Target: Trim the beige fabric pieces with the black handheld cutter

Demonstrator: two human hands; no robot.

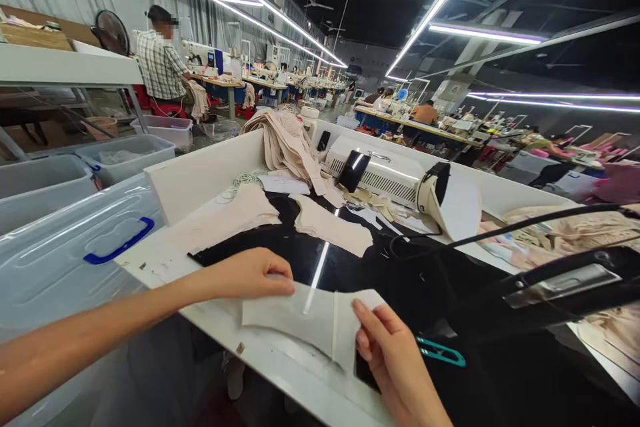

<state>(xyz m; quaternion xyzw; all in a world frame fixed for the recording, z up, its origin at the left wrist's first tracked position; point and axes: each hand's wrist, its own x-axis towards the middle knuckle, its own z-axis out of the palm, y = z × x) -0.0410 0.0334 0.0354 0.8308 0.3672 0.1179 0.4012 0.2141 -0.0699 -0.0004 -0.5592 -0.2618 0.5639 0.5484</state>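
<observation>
A thin, whitish, slightly see-through cut piece of fabric (295, 317) stretches between my two hands over the front edge of the table. My left hand (260, 273) is closed on its upper left edge, thumb and fingertips pinching it. On the right side, my right hand (387, 340) pinches it between thumb and fingers, close to a straight vertical line across the piece. Just beyond the piece, a single-looking beige cut piece (333, 225) lies on the black table surface (280, 247). To its left rests a stack of beige cut pieces (237, 217).
A teal-handled tool (443, 352) lies right of my right hand. Behind are draped beige fabric pieces (285, 140), a white slotted machine (380, 170) and paper scraps. A dark arm-like fixture (560, 287) crosses the right. Plastic bins (65, 267) stand left; a person sits farther back.
</observation>
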